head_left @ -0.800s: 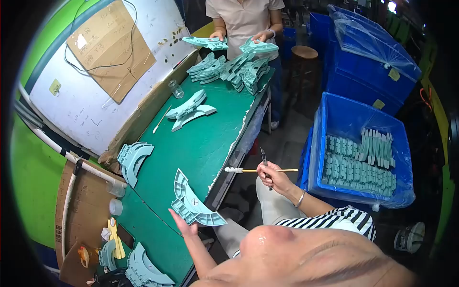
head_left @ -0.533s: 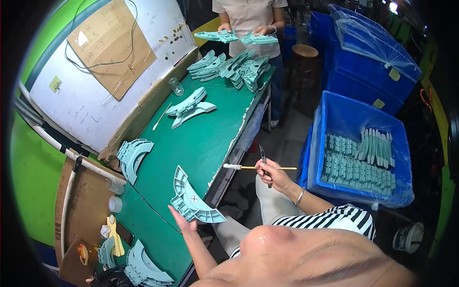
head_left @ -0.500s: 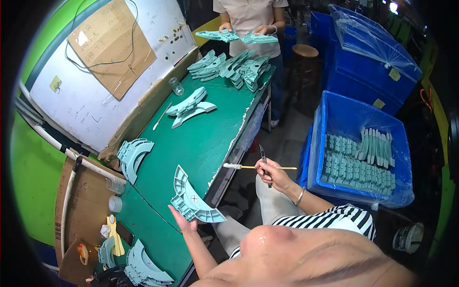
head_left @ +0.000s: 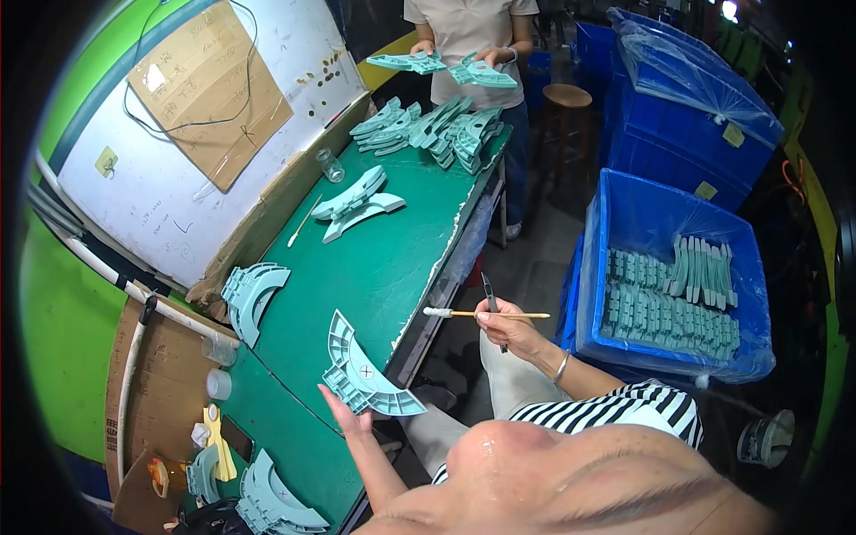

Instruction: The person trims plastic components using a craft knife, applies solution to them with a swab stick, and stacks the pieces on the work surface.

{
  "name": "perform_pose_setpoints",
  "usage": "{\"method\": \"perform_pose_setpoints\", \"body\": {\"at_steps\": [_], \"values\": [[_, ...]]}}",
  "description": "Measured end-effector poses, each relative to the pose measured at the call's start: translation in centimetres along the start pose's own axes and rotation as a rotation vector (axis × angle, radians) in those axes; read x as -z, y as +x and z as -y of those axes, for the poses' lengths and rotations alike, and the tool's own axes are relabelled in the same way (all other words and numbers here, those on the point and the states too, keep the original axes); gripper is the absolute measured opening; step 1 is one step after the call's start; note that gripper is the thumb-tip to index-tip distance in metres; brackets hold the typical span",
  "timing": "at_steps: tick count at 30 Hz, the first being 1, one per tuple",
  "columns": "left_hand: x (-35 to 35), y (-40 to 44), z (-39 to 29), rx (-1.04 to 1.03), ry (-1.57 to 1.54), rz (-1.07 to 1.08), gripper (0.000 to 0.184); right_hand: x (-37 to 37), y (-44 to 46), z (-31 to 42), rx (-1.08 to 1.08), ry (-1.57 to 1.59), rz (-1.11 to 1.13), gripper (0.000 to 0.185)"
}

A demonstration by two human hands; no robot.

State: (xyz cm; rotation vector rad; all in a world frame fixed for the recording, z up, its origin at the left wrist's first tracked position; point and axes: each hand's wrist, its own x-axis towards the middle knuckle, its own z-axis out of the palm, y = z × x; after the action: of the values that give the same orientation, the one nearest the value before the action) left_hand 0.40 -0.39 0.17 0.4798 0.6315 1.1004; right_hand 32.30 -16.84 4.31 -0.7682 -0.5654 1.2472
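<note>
A curved, ribbed light-teal plastic part (head_left: 365, 373) rests in my left hand (head_left: 349, 417), which is closed on its lower edge over the near side of the table. It bears a circled cross mark. My right hand (head_left: 513, 330) is closed round a slim utility knife (head_left: 489, 294) and a wooden stick with a white swab tip (head_left: 473, 313), both together. The stick points left toward the teal part, its tip apart from it.
The green table (head_left: 303, 312) carries more teal parts (head_left: 437, 134), a glass jar (head_left: 330, 166) and another swab stick (head_left: 305, 220). On the right stands a blue bin (head_left: 588, 330) of stacked parts. A co-worker (head_left: 473, 45) at the far end holds two parts. A stool (head_left: 567, 95) stands behind.
The view has shifted slightly. The co-worker's right-hand-side part is tilted lower. Both of my hands keep their hold on the same things.
</note>
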Motion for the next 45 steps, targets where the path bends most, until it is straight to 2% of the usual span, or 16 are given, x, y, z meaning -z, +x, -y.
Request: {"method": "perform_pose_setpoints", "body": {"at_steps": [5,11,17,20,23,24,27,29,31,32,34,37,45], "values": [[-1.4,-0.7,-0.3,-0.013,0.023,-0.052,0.061,-0.9,0.0,0.2,0.022,-0.049,0.074,0.015],[-0.1,-0.2,0.0,-0.027,0.004,0.030,0.062,-1.2,0.4,-0.8,0.030,-0.061,0.167,0.011],[-0.9,-0.9,-0.3,-0.020,0.045,0.027,0.063,-0.4,0.6,-1.9,-0.021,0.052,0.235,0.011],[-0.7,-0.5,-0.1,-0.018,0.005,0.121,0.064,-0.8,0.3,-1.8,-0.035,-0.176,0.178,0.009],[-0.9,-0.3,-0.2,-0.026,0.032,0.048,0.065,-1.3,0.6,-2.5,0.090,-0.377,0.171,0.009],[-0.6,-0.2,0.0,-0.027,0.028,0.066,0.065,-2.2,0.2,-1.5,0.007,-0.363,0.165,0.010],[-0.8,0.4,-0.4,-0.039,0.038,0.118,0.067,-1.3,0.7,-2.2,-0.005,-0.404,0.135,0.030],[-0.8,0.3,-0.4,-0.044,0.031,0.112,0.067,-2.3,0.5,-2.7,0.141,-0.372,0.065,0.038],[0.9,0.2,0.2,-0.056,-0.015,0.094,0.064,-1.5,0.0,-2.3,0.051,-0.485,0.067,0.040],[2.5,0.6,0.6,-0.007,-0.042,0.151,0.064,-0.3,0.2,-2.9,0.026,-0.449,0.100,0.039],[0.1,-1.6,-0.1,-0.055,-0.056,0.066,0.067,-0.5,-0.2,-2.3,-0.036,-0.475,0.088,0.033],[-3.2,-3.2,-1.0,-0.053,-0.113,0.135,0.068,-0.6,-0.3,-1.6,-0.109,-0.403,0.119,0.026],[-2.5,-3.5,-1.8,-0.152,0.054,0.105,0.066,-1.0,-0.1,-3.2,-0.034,-0.346,0.092,0.016]]}}
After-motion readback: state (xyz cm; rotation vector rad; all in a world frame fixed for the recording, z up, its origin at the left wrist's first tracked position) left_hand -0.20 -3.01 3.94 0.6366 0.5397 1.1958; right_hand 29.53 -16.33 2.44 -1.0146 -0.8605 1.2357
